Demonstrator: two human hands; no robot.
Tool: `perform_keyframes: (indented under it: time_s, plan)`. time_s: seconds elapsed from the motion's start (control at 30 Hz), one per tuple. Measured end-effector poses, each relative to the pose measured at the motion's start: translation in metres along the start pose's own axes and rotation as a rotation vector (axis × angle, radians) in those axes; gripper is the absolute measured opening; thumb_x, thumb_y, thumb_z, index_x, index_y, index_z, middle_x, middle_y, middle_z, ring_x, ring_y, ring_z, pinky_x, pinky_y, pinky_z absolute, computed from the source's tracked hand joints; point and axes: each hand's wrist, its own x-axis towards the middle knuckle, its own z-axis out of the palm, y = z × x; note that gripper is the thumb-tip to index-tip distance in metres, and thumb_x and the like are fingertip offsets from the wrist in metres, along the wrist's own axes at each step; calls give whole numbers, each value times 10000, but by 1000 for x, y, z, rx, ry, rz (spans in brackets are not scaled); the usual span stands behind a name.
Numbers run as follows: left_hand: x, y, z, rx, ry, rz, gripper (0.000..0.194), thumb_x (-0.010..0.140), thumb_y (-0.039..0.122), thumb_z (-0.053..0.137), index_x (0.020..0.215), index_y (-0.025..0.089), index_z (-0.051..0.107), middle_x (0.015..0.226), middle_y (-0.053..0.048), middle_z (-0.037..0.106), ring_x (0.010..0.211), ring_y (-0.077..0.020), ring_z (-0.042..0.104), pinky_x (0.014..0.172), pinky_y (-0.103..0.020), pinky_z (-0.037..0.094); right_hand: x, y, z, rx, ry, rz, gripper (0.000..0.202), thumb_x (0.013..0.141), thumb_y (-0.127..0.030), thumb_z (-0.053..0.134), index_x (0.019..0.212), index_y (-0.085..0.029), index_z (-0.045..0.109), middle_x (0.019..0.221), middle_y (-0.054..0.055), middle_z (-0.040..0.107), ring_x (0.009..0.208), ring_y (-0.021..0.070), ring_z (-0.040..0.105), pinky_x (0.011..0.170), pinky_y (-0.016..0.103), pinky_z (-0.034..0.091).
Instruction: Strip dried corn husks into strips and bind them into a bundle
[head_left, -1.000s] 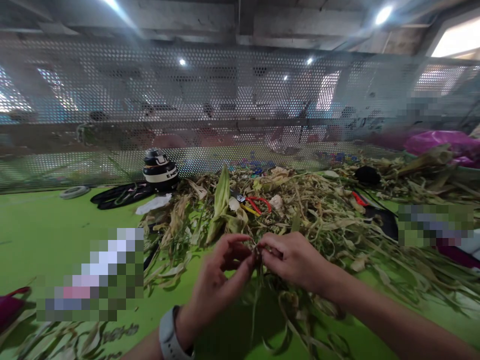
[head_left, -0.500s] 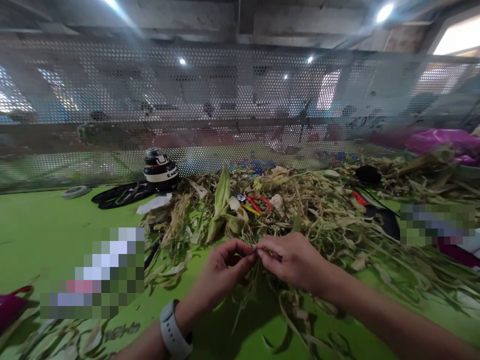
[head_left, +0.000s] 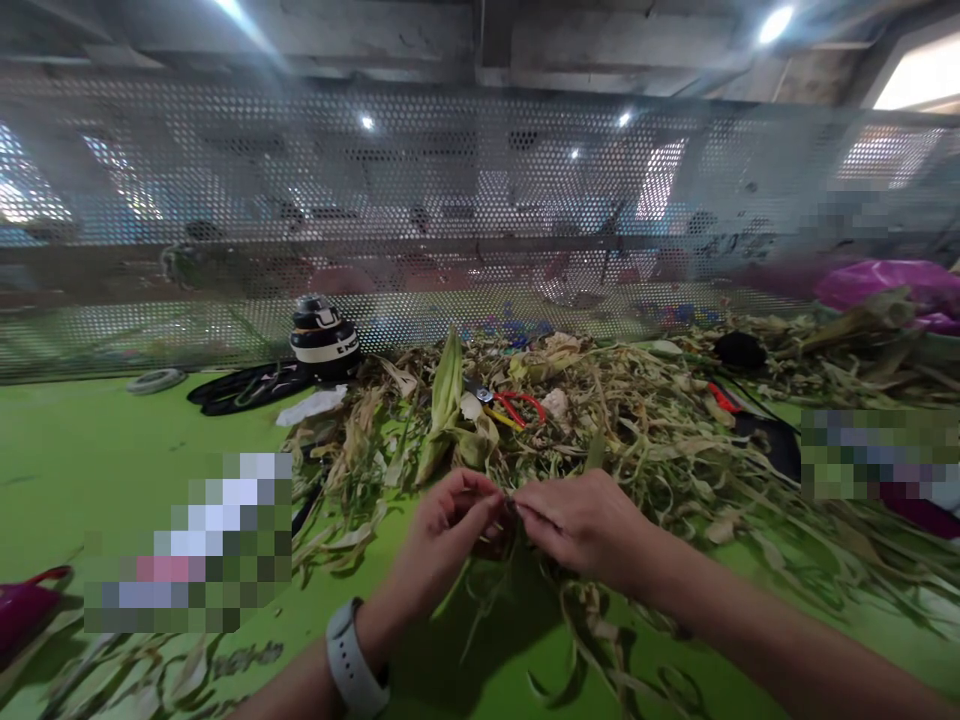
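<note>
My left hand (head_left: 459, 522), with a pale watch strap at its wrist, is closed in a pinch in the middle of the view. My right hand (head_left: 574, 515) is closed as well, its fingertips meeting those of the left. Between them they grip a thin husk strand (head_left: 487, 600), whose loose ends hang down over the green table; the pinched part is mostly hidden by the fingers. Just beyond lie a larger green corn husk (head_left: 444, 410) and red-and-yellow-handled pliers (head_left: 510, 408), resting on a heap of dried husk strips (head_left: 645, 430).
A black and white bottle (head_left: 324, 340) stands at the back left, beside a coiled black strap (head_left: 251, 388) and a roll of tape (head_left: 156, 380). A perforated metal screen (head_left: 480, 220) rises behind the green table (head_left: 97, 440). A purple bag (head_left: 889, 288) lies at the far right.
Both hands stay together at nearly the same place. The fingers of my left hand have curled and turned slightly at the pinch; the view has shifted a little.
</note>
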Motion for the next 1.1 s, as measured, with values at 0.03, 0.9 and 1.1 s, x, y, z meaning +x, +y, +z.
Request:
perform_keyframes:
  time_s: [0.03,0.9,1.1]
  plan:
    - [1,0,-1,-51,-2,-49,269,726,393,626,829,169,519,571,55,524,513,-81,483,512,-203,415,0,0,0,-8,-6,-2,183,876,-221,407,810,-178,572,678,-6,652,545,90,532,477,260,161]
    - [5,-6,-6,154,-78,47,262,692,388,643,747,133,664,594,-25,641,518,-119,540,523,-228,432,1,-1,-6,-124,-116,-78,145,862,-192,438,860,-159,579,705,20,659,527,108,550,443,267,174]
    - [4,-1,-20,608,-10,374,125,751,245,563,799,166,646,694,-24,647,626,-133,567,605,-223,434,1,4,-9,-72,-51,-70,222,914,-274,406,921,-162,597,743,23,687,555,116,572,447,259,200]
